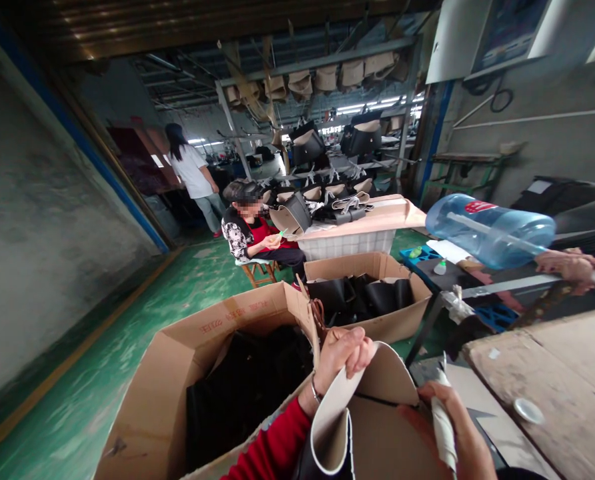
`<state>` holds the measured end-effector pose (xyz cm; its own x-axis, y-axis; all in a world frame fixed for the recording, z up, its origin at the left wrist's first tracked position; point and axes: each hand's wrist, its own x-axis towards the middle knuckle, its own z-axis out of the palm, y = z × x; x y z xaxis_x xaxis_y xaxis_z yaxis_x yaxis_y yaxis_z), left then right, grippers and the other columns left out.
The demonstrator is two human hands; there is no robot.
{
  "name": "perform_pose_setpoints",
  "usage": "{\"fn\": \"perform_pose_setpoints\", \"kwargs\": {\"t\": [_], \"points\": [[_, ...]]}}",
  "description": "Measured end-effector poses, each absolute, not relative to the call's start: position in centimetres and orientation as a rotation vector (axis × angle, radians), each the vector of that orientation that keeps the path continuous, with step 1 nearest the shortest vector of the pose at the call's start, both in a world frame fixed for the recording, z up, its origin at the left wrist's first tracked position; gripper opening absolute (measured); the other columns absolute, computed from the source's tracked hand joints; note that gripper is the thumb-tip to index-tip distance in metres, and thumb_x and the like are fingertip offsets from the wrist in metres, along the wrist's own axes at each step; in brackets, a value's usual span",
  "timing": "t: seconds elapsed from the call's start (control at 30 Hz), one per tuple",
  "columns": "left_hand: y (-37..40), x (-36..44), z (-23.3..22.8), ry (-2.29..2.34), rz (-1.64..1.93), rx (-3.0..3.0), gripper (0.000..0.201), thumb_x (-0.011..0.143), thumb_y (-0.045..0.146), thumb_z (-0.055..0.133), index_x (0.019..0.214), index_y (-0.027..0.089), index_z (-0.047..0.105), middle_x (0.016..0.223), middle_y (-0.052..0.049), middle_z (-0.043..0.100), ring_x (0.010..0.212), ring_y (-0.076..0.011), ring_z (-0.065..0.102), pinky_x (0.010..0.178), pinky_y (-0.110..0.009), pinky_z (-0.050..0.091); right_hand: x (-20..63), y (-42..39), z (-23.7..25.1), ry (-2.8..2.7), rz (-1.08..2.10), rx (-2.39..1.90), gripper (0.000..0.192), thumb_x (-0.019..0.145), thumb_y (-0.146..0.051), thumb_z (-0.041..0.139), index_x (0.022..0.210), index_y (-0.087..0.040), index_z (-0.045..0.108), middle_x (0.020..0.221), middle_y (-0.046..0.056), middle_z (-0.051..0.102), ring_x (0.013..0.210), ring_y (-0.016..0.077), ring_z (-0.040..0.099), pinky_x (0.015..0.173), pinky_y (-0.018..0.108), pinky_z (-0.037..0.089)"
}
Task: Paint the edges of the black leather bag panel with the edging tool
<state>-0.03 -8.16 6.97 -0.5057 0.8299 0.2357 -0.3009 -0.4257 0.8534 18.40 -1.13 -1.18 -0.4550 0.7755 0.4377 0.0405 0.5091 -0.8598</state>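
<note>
At near centre, just R of the near carton (150, 380), is 1 bag (385, 437): blk outside, smooth beige inside, pale cut edges, 1 flap curled up. L hand (345, 357) has its grip clenched on the flap; R hand (460, 427) has its grip round 1 white-wrapped tool (443, 427), tip up, at the bag's R side. Cartons = 2, incl. the far carton (400, 320); both hold blk pcs, too jumbled to count. Others: 2 ppl, 1 seated person (237, 239) w/ 1 blk/beige workpiece (301, 212), 1 standing person (191, 167) far L. Also 1 blue jug (492, 230) on R, plus 1 white lid (529, 411) on the cardboard-topped bench (572, 360), near R.
</note>
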Motion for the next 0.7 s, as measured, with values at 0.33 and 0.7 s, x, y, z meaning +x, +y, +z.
{"fn": "perform_pose_setpoints", "kwargs": {"t": [0.33,0.7], "points": [[-9.8,1.7,5.6,0.864,1.993,0.888,0.075,0.095,0.051,0.059,0.037,0.021,0.021,0.029,0.005,0.024,0.033,-0.0055,0.025,0.045,-0.027,0.024,18.5,-1.0,-0.2,-1.683,1.13,-0.839,0.039,0.09,-0.056,0.074,0.09,-0.02,0.059,0.085,0.003,0.065,0.074,0.0203,0.064,0.064,0.024,0.053],[-9.5,0.3,3.2,0.87,2.195,0.585,0.075,0.1,0.069,0.035,0.044,0.019,0.041,0.028,0.01,0.026,0.028,-0.0001,0.019,0.038,-0.016,0.019,18.8,-1.1,2.7,-1.694,1.278,-0.639,0.018,0.097,-0.037,0.068,0.091,-0.021,0.062,0.085,0.002,0.068,0.07,0.0168,0.062,0.065,0.026,0.046]]}}
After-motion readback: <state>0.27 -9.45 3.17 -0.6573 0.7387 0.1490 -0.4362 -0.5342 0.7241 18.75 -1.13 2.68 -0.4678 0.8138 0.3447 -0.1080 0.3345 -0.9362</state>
